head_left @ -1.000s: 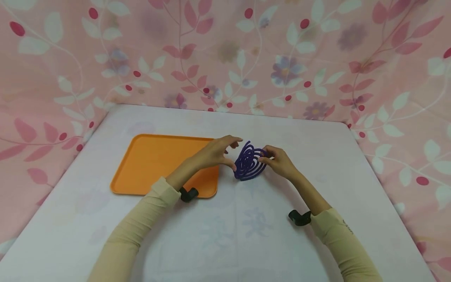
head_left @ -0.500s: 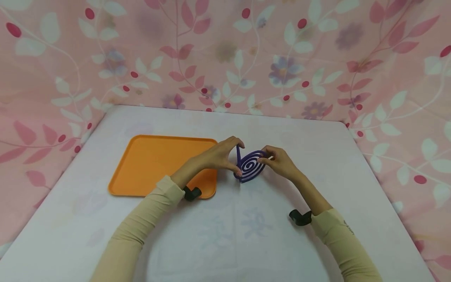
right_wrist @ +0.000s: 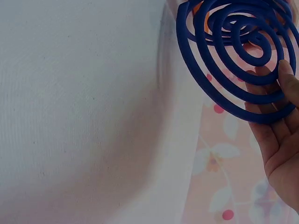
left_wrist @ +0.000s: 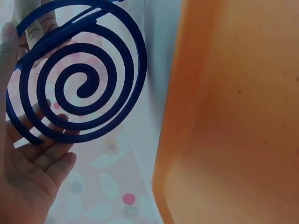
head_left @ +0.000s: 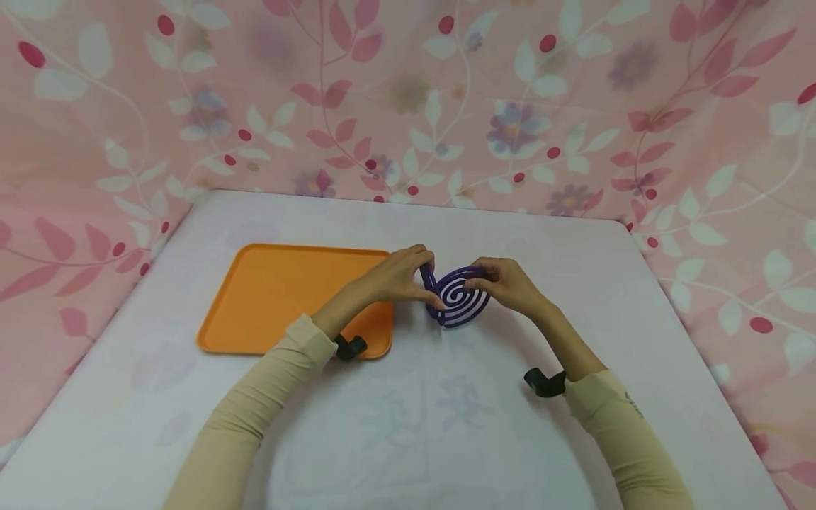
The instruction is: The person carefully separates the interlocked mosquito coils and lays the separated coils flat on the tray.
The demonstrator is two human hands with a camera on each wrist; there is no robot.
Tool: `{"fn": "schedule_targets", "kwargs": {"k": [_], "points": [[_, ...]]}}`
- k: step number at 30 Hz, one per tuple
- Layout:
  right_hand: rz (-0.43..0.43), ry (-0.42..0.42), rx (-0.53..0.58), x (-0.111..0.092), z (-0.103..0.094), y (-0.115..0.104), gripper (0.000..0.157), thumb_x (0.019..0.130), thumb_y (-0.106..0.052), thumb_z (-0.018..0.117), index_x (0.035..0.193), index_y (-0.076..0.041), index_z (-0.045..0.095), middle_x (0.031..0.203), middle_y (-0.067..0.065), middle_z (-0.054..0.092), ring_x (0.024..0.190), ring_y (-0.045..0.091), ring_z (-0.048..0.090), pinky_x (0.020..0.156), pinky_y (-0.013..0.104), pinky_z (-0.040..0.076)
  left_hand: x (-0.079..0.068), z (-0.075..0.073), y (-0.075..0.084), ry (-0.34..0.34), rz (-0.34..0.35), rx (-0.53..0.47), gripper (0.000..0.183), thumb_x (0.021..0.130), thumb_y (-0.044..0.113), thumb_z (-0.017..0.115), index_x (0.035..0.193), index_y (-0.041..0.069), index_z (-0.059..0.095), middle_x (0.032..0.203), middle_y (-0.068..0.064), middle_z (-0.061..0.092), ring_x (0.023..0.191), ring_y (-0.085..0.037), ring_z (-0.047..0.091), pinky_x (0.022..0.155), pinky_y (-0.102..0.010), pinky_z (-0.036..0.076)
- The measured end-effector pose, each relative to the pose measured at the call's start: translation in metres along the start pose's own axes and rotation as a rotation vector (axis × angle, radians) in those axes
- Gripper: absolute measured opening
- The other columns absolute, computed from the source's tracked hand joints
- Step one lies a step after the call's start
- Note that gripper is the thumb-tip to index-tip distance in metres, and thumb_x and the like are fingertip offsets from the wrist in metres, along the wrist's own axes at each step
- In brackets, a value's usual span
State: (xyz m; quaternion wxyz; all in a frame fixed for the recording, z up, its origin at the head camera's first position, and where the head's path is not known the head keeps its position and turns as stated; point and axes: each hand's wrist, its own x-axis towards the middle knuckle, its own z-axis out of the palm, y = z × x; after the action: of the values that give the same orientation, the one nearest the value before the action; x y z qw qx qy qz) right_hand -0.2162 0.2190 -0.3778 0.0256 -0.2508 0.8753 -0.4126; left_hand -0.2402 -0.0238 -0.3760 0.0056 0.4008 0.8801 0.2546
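Two dark blue-purple mosquito coils are raised above the white table between the two hands. My left hand pinches one coil between thumb and fingers; it shows nearly edge-on in the head view and face-on in the left wrist view. My right hand grips the other coil by its outer ring, the flat spiral facing the head camera. The coils overlap or cross near the left thumb; whether their rings are interlocked I cannot tell.
An orange tray lies on the white-covered table, left of the coils and partly under the left forearm. Dark wrist cameras stick out from both wrists. A pink floral cloth hangs behind the table.
The left fingers have closed onto one coil, which has swung out at an angle from the other. The right hand has shifted slightly right, turning its coil's spiral more toward the head camera.
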Motion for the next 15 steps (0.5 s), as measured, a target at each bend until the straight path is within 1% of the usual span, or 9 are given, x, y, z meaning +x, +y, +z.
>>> {"fn": "schedule_targets", "kwargs": {"k": [3, 6, 8, 11, 13, 15], "points": [[0.009, -0.010, 0.025, 0.000, -0.003, -0.005, 0.010, 0.083, -0.008, 0.066, 0.089, 0.000, 0.067, 0.079, 0.013, 0.065, 0.067, 0.021, 0.054, 0.059, 0.016, 0.044, -0.001, -0.002, -0.006, -0.039, 0.018, -0.075, 0.043, 0.081, 0.046, 0.064, 0.103, 0.010, 0.056, 0.101, -0.005, 0.056, 0.095, -0.023, 0.054, 0.086, -0.032, 0.044], [0.021, -0.018, 0.033, -0.003, -0.009, -0.016, 0.009, 0.083, -0.003, 0.064, 0.089, 0.004, 0.065, 0.078, 0.018, 0.064, 0.067, 0.023, 0.054, 0.060, 0.015, 0.043, -0.002, -0.002, -0.013, -0.054, 0.072, -0.168, 0.031, 0.091, 0.031, 0.055, 0.110, 0.007, 0.056, 0.107, -0.007, 0.059, 0.102, -0.021, 0.054, 0.095, -0.035, 0.043], [0.025, -0.026, 0.031, -0.005, -0.012, -0.024, 0.010, 0.083, 0.000, 0.064, 0.090, 0.007, 0.065, 0.079, 0.021, 0.063, 0.068, 0.024, 0.054, 0.061, 0.015, 0.043, -0.001, -0.002, -0.016, -0.043, 0.118, -0.214, 0.028, 0.092, 0.024, 0.052, 0.112, 0.004, 0.057, 0.108, -0.009, 0.060, 0.102, -0.019, 0.055, 0.096, -0.036, 0.043], [0.021, -0.058, 0.039, -0.007, -0.016, -0.030, 0.016, 0.084, 0.001, 0.062, 0.098, 0.008, 0.064, 0.087, 0.022, 0.065, 0.072, 0.025, 0.056, 0.064, 0.016, 0.046, 0.002, -0.001, -0.017, -0.009, 0.170, -0.244, 0.025, 0.091, 0.022, 0.055, 0.106, 0.003, 0.060, 0.102, -0.008, 0.062, 0.095, -0.016, 0.056, 0.091, -0.037, 0.046], [-0.004, -0.081, 0.022, -0.007, -0.017, -0.030, 0.021, 0.084, 0.001, 0.061, 0.104, 0.007, 0.063, 0.095, 0.021, 0.066, 0.075, 0.022, 0.056, 0.067, 0.017, 0.047, 0.004, 0.000, -0.015, 0.012, 0.185, -0.246, 0.023, 0.089, 0.022, 0.057, 0.102, 0.003, 0.062, 0.097, -0.006, 0.064, 0.090, -0.015, 0.057, 0.088, -0.036, 0.047], [-0.034, -0.102, 0.001, -0.006, -0.016, -0.023, 0.025, 0.086, 0.000, 0.059, 0.110, 0.005, 0.062, 0.102, 0.019, 0.065, 0.077, 0.018, 0.055, 0.068, 0.018, 0.046, 0.005, 0.000, -0.013, 0.030, 0.188, -0.249, 0.023, 0.087, 0.022, 0.061, 0.099, 0.003, 0.064, 0.094, -0.005, 0.065, 0.087, -0.014, 0.058, 0.085, -0.035, 0.049]]}}
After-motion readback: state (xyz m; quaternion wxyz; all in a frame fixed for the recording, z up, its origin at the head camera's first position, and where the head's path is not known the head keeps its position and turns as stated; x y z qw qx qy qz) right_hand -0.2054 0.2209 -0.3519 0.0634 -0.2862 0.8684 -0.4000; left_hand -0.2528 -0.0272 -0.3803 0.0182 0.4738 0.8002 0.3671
